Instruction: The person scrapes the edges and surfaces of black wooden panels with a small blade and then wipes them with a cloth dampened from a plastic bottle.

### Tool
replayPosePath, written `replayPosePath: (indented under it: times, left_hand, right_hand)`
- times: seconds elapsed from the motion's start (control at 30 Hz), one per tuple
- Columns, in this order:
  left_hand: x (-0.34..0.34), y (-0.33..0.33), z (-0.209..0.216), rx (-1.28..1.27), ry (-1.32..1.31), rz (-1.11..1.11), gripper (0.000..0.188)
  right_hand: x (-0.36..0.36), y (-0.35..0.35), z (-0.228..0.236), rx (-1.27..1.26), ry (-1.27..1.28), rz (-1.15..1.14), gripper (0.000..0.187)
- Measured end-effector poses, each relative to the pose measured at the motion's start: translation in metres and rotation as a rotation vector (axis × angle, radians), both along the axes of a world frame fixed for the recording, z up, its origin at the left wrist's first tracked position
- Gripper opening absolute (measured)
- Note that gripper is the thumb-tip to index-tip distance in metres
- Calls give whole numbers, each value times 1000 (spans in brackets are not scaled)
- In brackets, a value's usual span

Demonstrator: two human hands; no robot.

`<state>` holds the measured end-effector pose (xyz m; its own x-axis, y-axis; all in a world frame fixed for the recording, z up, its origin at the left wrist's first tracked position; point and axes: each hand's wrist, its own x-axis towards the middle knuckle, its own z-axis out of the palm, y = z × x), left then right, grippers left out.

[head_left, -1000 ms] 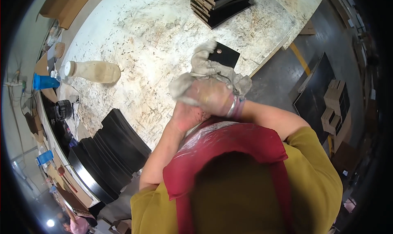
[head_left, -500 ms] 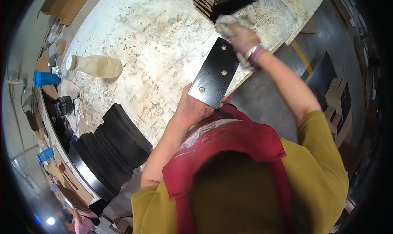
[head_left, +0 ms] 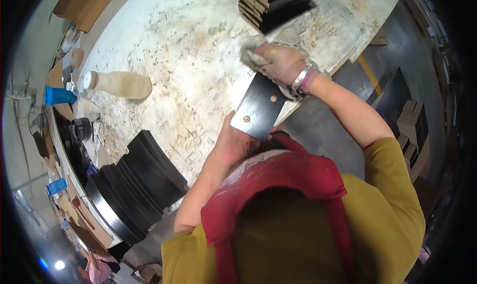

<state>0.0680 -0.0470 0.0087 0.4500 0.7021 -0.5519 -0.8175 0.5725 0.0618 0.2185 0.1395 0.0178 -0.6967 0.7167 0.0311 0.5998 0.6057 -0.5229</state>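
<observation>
My left hand [head_left: 233, 141] is closed round the near end of a black rectangular board [head_left: 259, 111], which is tilted up over the table's edge. Two round holes show in its face. In my right hand [head_left: 287, 65] is a crumpled greyish rag [head_left: 252, 50], pressed at the board's far end and covering that part of it. More of the rag hangs below the wrist. To the left, a fanned stack of black boards [head_left: 141, 177] stands by the table's near edge. Another stack of black boards [head_left: 288, 10], with bare brown edges, is beyond my right hand.
A pale bottle [head_left: 121, 85] with a white cap lies on the stained white table [head_left: 189, 50]. A blue cup [head_left: 58, 95] and a cardboard box [head_left: 82, 8] are past its left side. More boards [head_left: 412, 120] stand on the floor at right. Another person [head_left: 98, 271] is at lower left.
My right hand with the rag has moved down and left onto the board's far end, now hiding its upper hole. The left hand keeps hold of the board, slightly lower in view.
</observation>
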Motion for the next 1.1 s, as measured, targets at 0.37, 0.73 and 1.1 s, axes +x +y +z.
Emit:
replayPosePath:
  times: [0.37, 0.73, 1.1]
  left_hand:
    - [-9, -3, -19, 63, -52, -12, 64]
    - [-48, -35, -45, 81, -313, 44, 70]
    - [-45, -49, -11, 72, -119, 198, 79]
  right_hand:
    - [-5, 2, -19, 0, 34, -107, 38]
    - [-24, -64, 29, 80, 155, 105, 32]
    - [21, 33, -59, 65, 100, -137, 38]
